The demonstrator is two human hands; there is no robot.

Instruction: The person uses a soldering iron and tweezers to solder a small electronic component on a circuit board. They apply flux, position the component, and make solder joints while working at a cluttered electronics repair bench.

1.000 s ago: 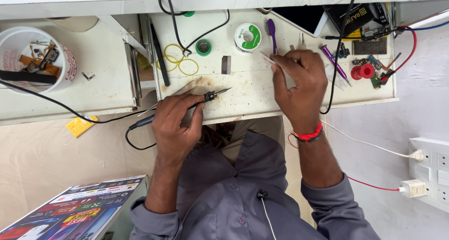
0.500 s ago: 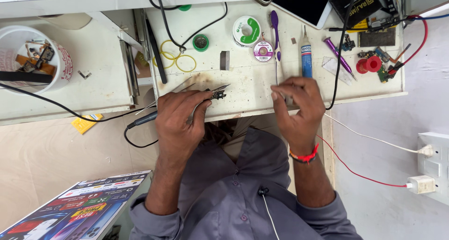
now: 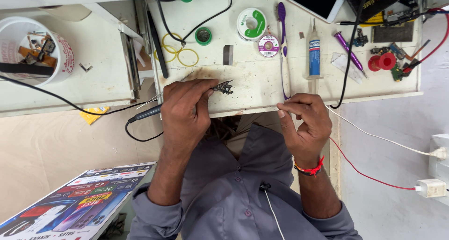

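White-and-blue labelled syringe [image 3: 314, 53] lies beyond right hand [image 3: 304, 123].

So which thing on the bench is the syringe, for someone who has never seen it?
Start at the pale workbench and go just beyond the right hand. The syringe lies there, between a purple toothbrush and a black cable. It alone is a clear tube with a blue label, its nozzle pointing away from the person.

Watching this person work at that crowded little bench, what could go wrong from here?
The left hand holds a corded iron whose tip meets a tiny dark part close to the fingers, so a burn seems possible. The part lies near the bench edge and might slide off. The iron's black cord hangs loose and could snag.
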